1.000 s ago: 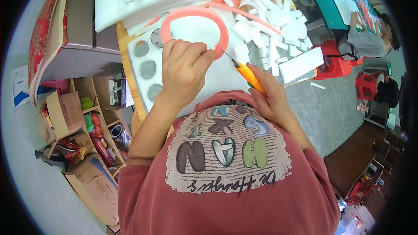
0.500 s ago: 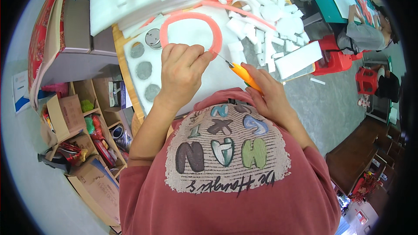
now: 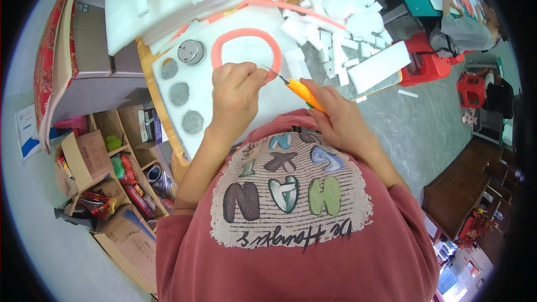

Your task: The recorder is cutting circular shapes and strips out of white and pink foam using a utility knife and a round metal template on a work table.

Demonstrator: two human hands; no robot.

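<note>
A pink foam ring [image 3: 276, 50] lies on a white foam sheet [image 3: 202, 92]. My left hand [image 3: 236, 96] is closed on the near edge of this ring, its fingers bunched together. In my right hand [image 3: 342, 113] is a craft knife [image 3: 305, 94] with a yellow-orange handle and a thin metal tip. That tip points up and left, at the ring's near right part beside my left fingers; whether it touches the foam I cannot tell. A round metal tin [image 3: 192, 52] stands left of the ring.
White foam offcuts [image 3: 341, 39] are heaped at the far right, with a white foam block [image 3: 381, 67] near them. Stacked foam sheets [image 3: 168, 19] rise at the far left. Red stools [image 3: 417, 59] and another person [image 3: 461, 33] are at right; shelves with boxes [image 3: 89, 154] stand left.
The view has shifted slightly. The knife tip has moved from the ring's outer right edge to over its band, closer to my left fingers. Both hands keep their holds.
</note>
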